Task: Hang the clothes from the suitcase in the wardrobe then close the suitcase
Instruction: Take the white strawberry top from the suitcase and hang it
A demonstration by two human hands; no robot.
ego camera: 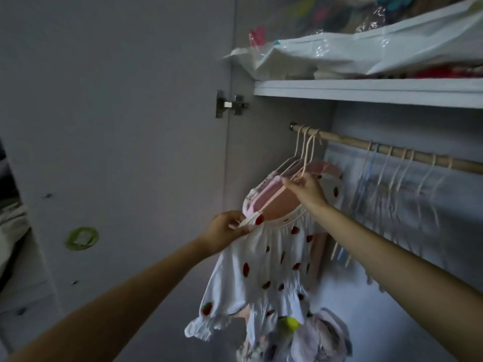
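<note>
The head camera looks up into an open wardrobe (274,152). A wooden rail (392,151) runs under a white shelf (366,92), and the shelf holds crinkled plastic bags (366,48) stuffed with colourful, blurred items that cannot be told apart. At the rail's left end hang three pale hangers (304,152); further right a row of empty hangers (407,173) hangs against the back wall.

The white strawberry-print dress (264,270) hangs from the left group of hangers, in front of a pink garment (277,202). The left hand (224,231) pinches the dress's shoulder strap at its left edge, fingers curled round the fabric. The right hand (305,189) grips a hanger just below its hook — fingertips closed on the wire.

Low in the wardrobe lies a heap of pale clothes (313,338) beneath the dress's hem. The door (117,126) stands open at left, its metal hinge (231,104) visible, a green round sticker (81,237) on its inner face.
</note>
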